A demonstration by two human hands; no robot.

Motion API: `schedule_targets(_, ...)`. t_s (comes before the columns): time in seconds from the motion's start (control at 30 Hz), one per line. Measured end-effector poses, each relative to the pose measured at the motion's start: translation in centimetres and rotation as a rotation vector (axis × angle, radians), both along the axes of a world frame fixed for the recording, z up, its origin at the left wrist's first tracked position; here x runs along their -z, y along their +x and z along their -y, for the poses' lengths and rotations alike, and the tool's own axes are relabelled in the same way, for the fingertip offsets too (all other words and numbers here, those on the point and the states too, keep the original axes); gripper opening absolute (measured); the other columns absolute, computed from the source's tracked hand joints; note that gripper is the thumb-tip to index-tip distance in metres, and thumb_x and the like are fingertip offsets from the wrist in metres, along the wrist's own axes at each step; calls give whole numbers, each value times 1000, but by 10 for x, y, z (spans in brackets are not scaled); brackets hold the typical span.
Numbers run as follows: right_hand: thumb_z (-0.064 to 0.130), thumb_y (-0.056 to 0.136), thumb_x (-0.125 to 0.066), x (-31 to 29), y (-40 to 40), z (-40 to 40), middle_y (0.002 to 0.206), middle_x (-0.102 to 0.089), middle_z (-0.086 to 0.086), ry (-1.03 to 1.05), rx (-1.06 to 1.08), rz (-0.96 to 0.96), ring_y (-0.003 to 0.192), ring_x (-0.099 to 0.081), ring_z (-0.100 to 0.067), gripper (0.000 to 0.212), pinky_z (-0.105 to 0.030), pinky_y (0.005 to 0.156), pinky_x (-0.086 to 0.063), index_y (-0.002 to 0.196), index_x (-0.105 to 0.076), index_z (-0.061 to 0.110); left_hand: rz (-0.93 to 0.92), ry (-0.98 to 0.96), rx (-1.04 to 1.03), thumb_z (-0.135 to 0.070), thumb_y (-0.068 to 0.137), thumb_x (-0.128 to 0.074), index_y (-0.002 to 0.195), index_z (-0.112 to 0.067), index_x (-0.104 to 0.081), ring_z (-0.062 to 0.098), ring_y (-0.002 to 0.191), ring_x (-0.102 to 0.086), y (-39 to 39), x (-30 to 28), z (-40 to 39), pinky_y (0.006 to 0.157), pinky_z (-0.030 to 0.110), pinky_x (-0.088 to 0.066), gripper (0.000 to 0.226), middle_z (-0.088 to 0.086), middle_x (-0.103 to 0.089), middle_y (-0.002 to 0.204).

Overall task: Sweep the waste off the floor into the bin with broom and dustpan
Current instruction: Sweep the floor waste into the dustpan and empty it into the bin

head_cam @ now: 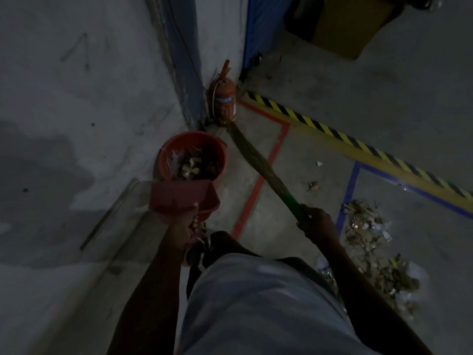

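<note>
- Left hand [190,221]: fingers curled round the near end of the red dustpan [183,197], which is held above the floor with its far edge at the rim of the bin.
- Bin [166,160]: a red bucket standing on the floor close to the wall corner, holding a heap of leaves and paper scraps.
- Right hand [316,220]: closed round the green handle of the broom [256,160]; the broom slants away from the person, its bristle end lying on the floor just beside the fire extinguisher.
- Fire extinguisher [224,98]: red, upright in the corner, beyond the bin.
- Waste pile [371,247]: dry leaves and wrappers heaped on the floor to the person's right, well apart from the bin; two small scraps lie farther out.
- Floor markings: red tape line [258,185] between bin and broom hand, blue tape line [348,193] beside the pile, yellow-black hazard strip [358,147] running diagonally.
- Cardboard box [350,26]: upper right, on the floor.
</note>
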State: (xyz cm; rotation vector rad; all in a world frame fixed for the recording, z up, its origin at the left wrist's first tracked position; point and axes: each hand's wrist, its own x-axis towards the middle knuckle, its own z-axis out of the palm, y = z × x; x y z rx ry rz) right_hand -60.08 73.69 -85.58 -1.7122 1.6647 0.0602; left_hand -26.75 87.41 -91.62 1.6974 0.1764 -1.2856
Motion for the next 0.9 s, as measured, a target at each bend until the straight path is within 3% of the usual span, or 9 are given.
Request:
schedule_targets(0.13, 18, 88, -70, 7, -22, -7, 101, -70, -14, 21, 41, 60, 73, -63, -25, 59, -40, 62, -55, 144, -51, 22, -5, -34, 35, -37, 99, -63, 66, -17, -42, 2, 33, -34, -19, -16, -3, 34, 15, -31, 44, -7, -39, 45)
schedule_targets(0.23, 13, 89, -67, 5, -29, -20, 86, -70, -14, 98, 105, 109, 58, -61, -24, 59, -30, 46, -46, 145, -49, 21, -47, -14, 44, -37, 99, -63, 64, -17, -40, 4, 32, -34, -28, -32, -14, 35, 14, -30, 47, -5, -40, 44)
schedule_targets(0.43, 9, 89, -67, 4, -37, -58, 79, -69, -17, 174, 168, 142, 55, -61, -26, 63, -30, 46, -48, 147, -45, 17, -57, 93, 69, -42, 99, -62, 64, -19, -39, 4, 33, -31, -31, -40, -68, 40, 15, -26, 47, -7, -36, 43)
schedule_targets(0.53, 8, 90, -67, 6, -37, -84, 83, -69, -14, 170, 223, 154, 54, -62, -25, 63, -29, 44, -48, 148, -45, 15, -54, 120, 53, -44, 98, -62, 65, -18, -37, 4, 31, -28, -29, -33, -96, 35, 13, -25, 49, -6, -33, 42)
schedule_targets(0.67, 8, 93, -64, 3, -28, -125, 107, -66, -14, 164, 260, 176, 56, -67, -26, 62, -32, 44, -51, 150, -41, 14, -7, 85, 56, -42, 94, -69, 66, -18, -40, 5, 32, -31, -18, -23, -132, 37, 14, -27, 46, -5, -36, 44)
schedule_targets(0.9, 7, 96, -60, -10, 18, -214, 107, -62, -8, 175, 280, 214, 61, -67, -28, 60, -31, 43, -51, 151, -38, 16, 4, 65, 81, -38, 93, -72, 64, -16, -46, 7, 33, -33, 4, -19, -231, 38, 16, -27, 45, -3, -41, 44)
